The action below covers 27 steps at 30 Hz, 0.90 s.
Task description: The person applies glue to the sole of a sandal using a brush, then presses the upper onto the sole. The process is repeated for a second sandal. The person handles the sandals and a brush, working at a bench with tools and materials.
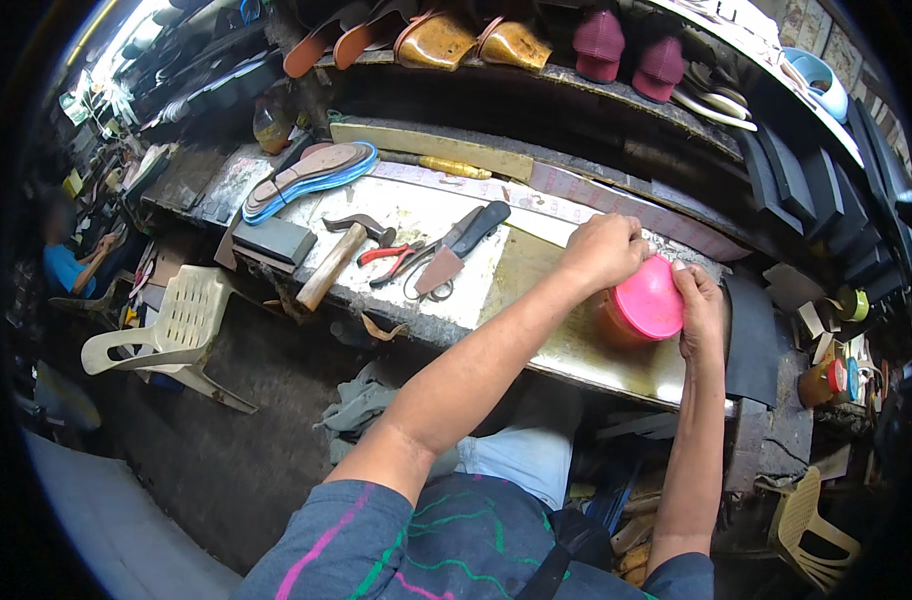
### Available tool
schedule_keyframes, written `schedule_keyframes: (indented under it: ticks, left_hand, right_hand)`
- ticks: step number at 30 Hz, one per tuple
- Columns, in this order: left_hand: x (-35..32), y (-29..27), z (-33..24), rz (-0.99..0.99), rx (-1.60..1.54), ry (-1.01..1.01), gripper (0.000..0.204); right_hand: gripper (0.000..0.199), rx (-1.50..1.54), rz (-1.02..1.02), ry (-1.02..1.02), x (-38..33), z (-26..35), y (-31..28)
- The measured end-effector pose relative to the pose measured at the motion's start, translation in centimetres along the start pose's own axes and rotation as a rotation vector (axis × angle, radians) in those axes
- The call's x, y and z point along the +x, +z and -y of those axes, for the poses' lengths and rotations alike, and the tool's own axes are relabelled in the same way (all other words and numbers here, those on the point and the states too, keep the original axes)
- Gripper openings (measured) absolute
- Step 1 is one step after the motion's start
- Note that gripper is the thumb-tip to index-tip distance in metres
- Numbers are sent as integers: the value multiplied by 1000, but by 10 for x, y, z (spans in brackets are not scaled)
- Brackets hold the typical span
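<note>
A round tub with a pink lid [651, 298] and an amber body [616, 325] stands on the workbench in front of me. My left hand [606, 250] is closed at the far left edge of the lid, its fingers curled and partly hidden. At the lid's right side is my right hand [701, 308], thumb against the rim and the other fingers bent round the edge. The lid sits over the tub; whether it is loose I cannot tell. A pale bench board [536, 285] lies to the left of the tub.
Left on the bench lie a hammer [334, 265], red-handled pliers [384, 257], a black-handled knife [479, 230], scissors [436, 291] and blue-edged soles [311, 180]. A shelf holds maroon shoes [598, 45]. A plastic chair [186, 320] stands left; a person in blue [68, 268] sits beyond.
</note>
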<state>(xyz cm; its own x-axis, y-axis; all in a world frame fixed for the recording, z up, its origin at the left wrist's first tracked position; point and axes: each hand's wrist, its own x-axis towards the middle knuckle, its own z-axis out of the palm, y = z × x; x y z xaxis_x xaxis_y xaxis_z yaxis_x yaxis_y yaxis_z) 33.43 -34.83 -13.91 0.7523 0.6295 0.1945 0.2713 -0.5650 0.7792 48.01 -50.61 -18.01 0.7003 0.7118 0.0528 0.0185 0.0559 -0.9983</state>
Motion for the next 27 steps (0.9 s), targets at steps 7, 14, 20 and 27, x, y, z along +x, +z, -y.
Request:
schedule_keyframes:
  ticks: [7, 14, 20, 27]
  left_hand:
    - [-20, -8, 7, -92, -293, -82, 56]
    - [-223, -79, 85, 543, -382, 176, 51]
    - [-305, -49, 169, 564, 461, -151, 63]
    - [-267, -83, 172, 869, 93, -440, 63]
  right_hand:
    - [46, -47, -97, -155, -11, -1, 11]
    - [80, -105, -250, -91, -62, -12, -47]
    - [73, -129, -258, -122, -67, -26, -50]
    - [67, -152, -366, -33, -63, -24, -47]
